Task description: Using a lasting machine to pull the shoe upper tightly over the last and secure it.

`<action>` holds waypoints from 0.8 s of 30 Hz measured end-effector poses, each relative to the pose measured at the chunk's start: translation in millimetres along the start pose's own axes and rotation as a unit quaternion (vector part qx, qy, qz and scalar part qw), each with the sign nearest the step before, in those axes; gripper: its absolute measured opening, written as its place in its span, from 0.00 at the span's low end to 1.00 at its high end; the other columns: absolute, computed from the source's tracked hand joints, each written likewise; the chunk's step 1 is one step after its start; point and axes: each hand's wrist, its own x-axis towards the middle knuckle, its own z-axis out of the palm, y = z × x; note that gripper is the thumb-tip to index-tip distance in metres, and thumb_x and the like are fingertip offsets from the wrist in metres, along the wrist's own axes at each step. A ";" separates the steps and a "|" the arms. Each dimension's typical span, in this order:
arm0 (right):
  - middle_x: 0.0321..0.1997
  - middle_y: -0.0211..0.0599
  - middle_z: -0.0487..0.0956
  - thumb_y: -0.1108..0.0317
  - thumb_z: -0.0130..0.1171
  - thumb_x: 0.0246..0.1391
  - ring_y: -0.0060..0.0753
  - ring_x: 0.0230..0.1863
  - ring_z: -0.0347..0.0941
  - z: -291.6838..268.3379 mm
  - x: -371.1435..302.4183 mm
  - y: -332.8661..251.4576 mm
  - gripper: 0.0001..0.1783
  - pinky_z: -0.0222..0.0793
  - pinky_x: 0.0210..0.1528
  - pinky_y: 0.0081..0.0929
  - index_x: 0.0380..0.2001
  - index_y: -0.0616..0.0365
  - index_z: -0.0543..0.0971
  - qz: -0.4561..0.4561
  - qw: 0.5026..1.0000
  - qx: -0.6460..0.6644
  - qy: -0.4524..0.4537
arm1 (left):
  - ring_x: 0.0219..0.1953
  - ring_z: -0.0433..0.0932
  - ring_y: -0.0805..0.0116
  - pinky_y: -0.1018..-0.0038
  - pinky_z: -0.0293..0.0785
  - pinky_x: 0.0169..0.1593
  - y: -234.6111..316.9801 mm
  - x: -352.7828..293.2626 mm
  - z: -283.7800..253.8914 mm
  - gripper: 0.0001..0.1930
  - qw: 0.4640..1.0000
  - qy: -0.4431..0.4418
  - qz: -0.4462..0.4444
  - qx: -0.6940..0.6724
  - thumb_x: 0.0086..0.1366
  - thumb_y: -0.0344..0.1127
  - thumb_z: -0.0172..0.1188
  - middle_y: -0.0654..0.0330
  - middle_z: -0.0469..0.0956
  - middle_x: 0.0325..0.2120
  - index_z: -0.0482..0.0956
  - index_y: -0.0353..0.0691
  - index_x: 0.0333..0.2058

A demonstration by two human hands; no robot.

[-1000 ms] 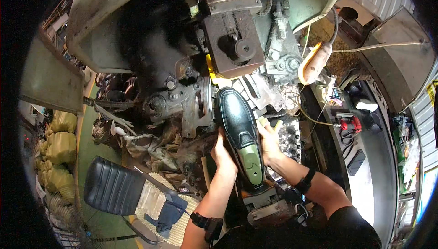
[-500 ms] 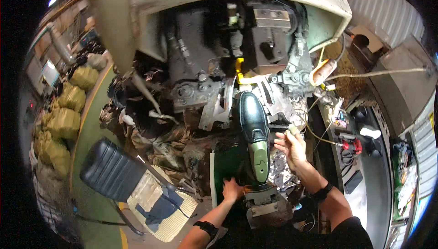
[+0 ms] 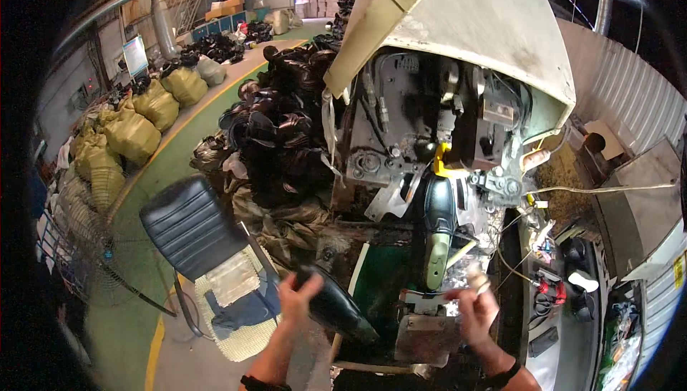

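My left hand (image 3: pixel 295 301) is wrapped round the upper end of a long black leather shoe (image 3: pixel 340 309), slightly blurred, slanting over the front of the machine. My right hand (image 3: pixel 478 312) is closed, blurred, with a small pale thing (image 3: pixel 478 281) at its fingertips that I cannot make out. Ahead of it, a second black shoe (image 3: pixel 439 205) sits on a green shoe last (image 3: pixel 436 262), its toe under a yellow part (image 3: pixel 444 162) of the machine. The metal support (image 3: pixel 428 337) is at the near end of the last.
The machine's pale hood (image 3: pixel 486 26) overhangs the work. A black chair (image 3: pixel 189 226) with a woven seat stands left, before a dark heap of shoes (image 3: pixel 279 133). Yellow sacks (image 3: pixel 132 133) line the far left. A bench (image 3: pixel 558 319) with red-handled tool (image 3: pixel 552 292) lies right.
My left hand has come up and left from beside the machine, now with a black shoe. My right hand has moved down and nearer. The mounted shoe's toe now lies under the yellow part.
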 end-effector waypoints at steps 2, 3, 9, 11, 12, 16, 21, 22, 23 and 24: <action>0.52 0.47 0.83 0.73 0.66 0.57 0.41 0.55 0.80 17.4 -18.2 -19.9 0.34 0.75 0.56 0.35 0.65 0.66 0.67 -0.017 0.990 -0.042 -0.133 | 0.36 0.82 0.69 0.71 0.78 0.44 30.3 15.2 -2.3 0.11 0.984 0.060 0.008 -0.168 0.64 0.35 0.67 0.61 0.83 0.36 0.82 0.35 0.41; 0.62 0.51 0.77 0.71 0.72 0.53 0.45 0.65 0.73 25.5 -19.6 -25.4 0.41 0.68 0.65 0.38 0.68 0.65 0.65 -0.082 0.979 -0.043 -0.184 | 0.36 0.83 0.68 0.71 0.78 0.44 43.4 16.7 -1.2 0.09 0.976 0.077 0.021 -0.203 0.66 0.35 0.65 0.61 0.83 0.35 0.82 0.35 0.41; 0.68 0.56 0.70 0.64 0.80 0.43 0.53 0.69 0.67 46.7 -12.7 -48.9 0.48 0.61 0.72 0.45 0.65 0.69 0.68 -0.215 0.968 -0.059 -0.115 | 0.35 0.82 0.64 0.65 0.80 0.40 98.0 17.7 78.4 0.16 0.955 -0.103 -0.028 -0.276 0.70 0.45 0.59 0.59 0.83 0.34 0.81 0.37 0.42; 0.68 0.55 0.71 0.62 0.81 0.41 0.53 0.68 0.68 26.2 -24.8 -63.2 0.53 0.62 0.71 0.45 0.68 0.62 0.64 -0.148 0.971 -0.149 -0.111 | 0.26 0.82 0.65 0.67 0.80 0.33 106.8 10.4 108.7 0.13 0.953 -0.095 -0.050 -0.284 0.72 0.47 0.57 0.63 0.84 0.30 0.80 0.45 0.39; 0.68 0.54 0.70 0.62 0.81 0.41 0.53 0.68 0.68 19.3 -29.9 -68.0 0.54 0.62 0.71 0.44 0.69 0.62 0.63 -0.120 0.981 -0.117 -0.099 | 0.28 0.82 0.66 0.67 0.80 0.35 111.6 2.9 118.9 0.12 0.944 -0.139 -0.068 -0.293 0.71 0.47 0.58 0.63 0.84 0.31 0.81 0.46 0.39; 0.56 0.47 0.77 0.56 0.85 0.36 0.39 0.51 0.78 -22.3 -52.1 -84.1 0.48 0.74 0.50 0.33 0.57 0.63 0.71 -0.133 0.977 -0.166 -0.016 | 0.40 0.83 0.66 0.65 0.81 0.46 120.1 -19.5 167.3 0.14 0.925 -0.232 -0.086 -0.290 0.70 0.45 0.61 0.63 0.84 0.40 0.82 0.43 0.46; 0.59 0.53 0.76 0.57 0.83 0.39 0.50 0.58 0.75 -74.5 -99.9 -95.1 0.47 0.71 0.59 0.40 0.60 0.66 0.71 -0.133 0.978 -0.149 0.054 | 0.46 0.83 0.58 0.59 0.79 0.52 98.2 -54.8 238.3 0.16 0.894 -0.300 -0.160 -0.291 0.71 0.44 0.59 0.56 0.84 0.44 0.80 0.37 0.47; 0.61 0.55 0.75 0.57 0.82 0.41 0.55 0.61 0.74 -86.0 -113.4 -96.8 0.49 0.69 0.63 0.43 0.62 0.68 0.69 -0.116 0.979 -0.154 0.066 | 0.47 0.83 0.58 0.59 0.78 0.53 90.6 -64.1 253.1 0.17 0.895 -0.304 -0.169 -0.278 0.71 0.44 0.58 0.55 0.84 0.45 0.80 0.37 0.48; 0.60 0.56 0.76 0.58 0.81 0.41 0.55 0.60 0.74 -96.9 -126.9 -97.5 0.48 0.69 0.63 0.44 0.62 0.68 0.69 -0.107 0.977 -0.159 0.095 | 0.47 0.83 0.58 0.59 0.78 0.53 81.7 -73.3 268.7 0.17 0.888 -0.322 -0.184 -0.272 0.71 0.45 0.58 0.55 0.84 0.45 0.80 0.37 0.48; 0.60 0.56 0.76 0.58 0.81 0.42 0.56 0.60 0.74 -108.3 -140.9 -97.2 0.48 0.68 0.63 0.44 0.62 0.69 0.69 -0.099 0.974 -0.164 0.123 | 0.47 0.83 0.58 0.59 0.78 0.53 71.8 -83.5 285.7 0.17 0.885 -0.333 -0.194 -0.260 0.71 0.45 0.58 0.55 0.84 0.45 0.80 0.37 0.48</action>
